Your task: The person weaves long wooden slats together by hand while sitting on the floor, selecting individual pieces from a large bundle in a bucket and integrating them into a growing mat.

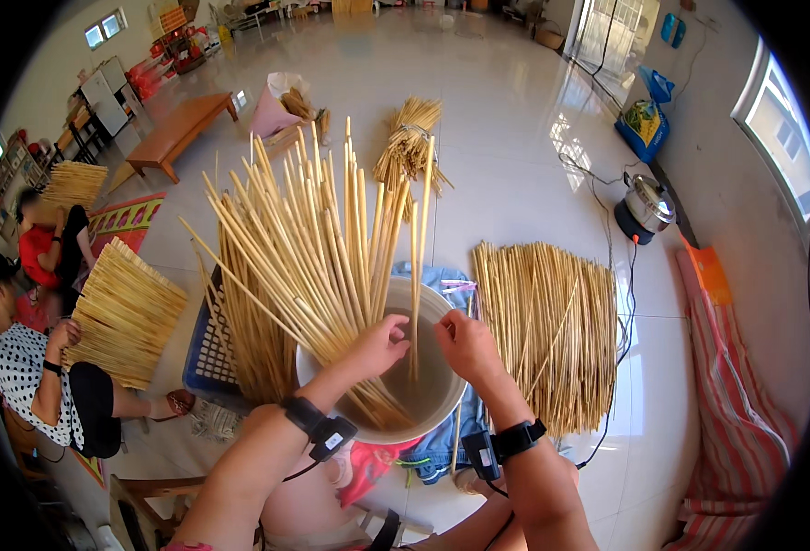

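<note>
A pale round bucket [440,397] stands between my knees. Long straw-coloured stalks [331,275] fan up out of it, leaning left and away from me. A few upright stalks [415,303] rise between my two hands. My left hand [379,347] is over the bucket, its fingers loosely curled and apart, close beside those upright stalks. Above the bucket's right rim, my right hand [467,343] is closed with its fingertips pinched together. What it holds, if anything, I cannot make out. Both wrists wear black straps with small devices.
Right of the bucket lies a flat mat of stalks [543,335]. A blue crate [205,354] with more stalks stands left, and a tied bundle [412,138] lies beyond. Two people sit at the left with stalk mats. A metal pot [648,204] and cables are at the right.
</note>
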A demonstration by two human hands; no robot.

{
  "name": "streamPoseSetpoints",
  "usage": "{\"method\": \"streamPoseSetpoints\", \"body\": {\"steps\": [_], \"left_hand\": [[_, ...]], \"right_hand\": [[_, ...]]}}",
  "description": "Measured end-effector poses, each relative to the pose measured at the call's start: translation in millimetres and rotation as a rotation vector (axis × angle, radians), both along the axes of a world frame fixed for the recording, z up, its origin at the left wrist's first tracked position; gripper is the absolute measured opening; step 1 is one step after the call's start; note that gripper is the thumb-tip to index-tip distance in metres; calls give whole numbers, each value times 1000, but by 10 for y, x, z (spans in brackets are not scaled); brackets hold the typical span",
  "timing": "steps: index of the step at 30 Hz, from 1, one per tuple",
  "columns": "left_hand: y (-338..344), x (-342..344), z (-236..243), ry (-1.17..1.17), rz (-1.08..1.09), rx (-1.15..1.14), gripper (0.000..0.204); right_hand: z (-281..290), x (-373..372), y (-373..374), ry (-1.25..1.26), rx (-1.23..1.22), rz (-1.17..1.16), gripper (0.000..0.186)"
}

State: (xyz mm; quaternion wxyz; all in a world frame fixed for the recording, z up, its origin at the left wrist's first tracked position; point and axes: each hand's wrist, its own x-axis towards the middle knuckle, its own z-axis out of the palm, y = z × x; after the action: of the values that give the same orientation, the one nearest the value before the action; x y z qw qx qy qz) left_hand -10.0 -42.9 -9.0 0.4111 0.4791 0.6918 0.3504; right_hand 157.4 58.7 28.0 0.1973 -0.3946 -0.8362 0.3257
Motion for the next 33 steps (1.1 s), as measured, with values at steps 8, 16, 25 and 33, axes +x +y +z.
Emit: {"method": "streamPoseSetpoints", "body": {"steps": [8, 16, 25, 33], "left_hand": [[45, 100, -696, 306, 106, -153, 37], [159, 26, -841, 136, 141, -186, 25], [87, 74, -32, 116, 420, -20, 23], [143, 114, 229, 291, 116, 445, 16]], "right_hand": [[82, 139, 53, -42, -41, -37, 23], [230, 172, 41, -20, -74, -28, 20], [263, 193, 17, 70, -144, 23, 16], [166, 142, 3, 273, -354, 33, 17]]}}
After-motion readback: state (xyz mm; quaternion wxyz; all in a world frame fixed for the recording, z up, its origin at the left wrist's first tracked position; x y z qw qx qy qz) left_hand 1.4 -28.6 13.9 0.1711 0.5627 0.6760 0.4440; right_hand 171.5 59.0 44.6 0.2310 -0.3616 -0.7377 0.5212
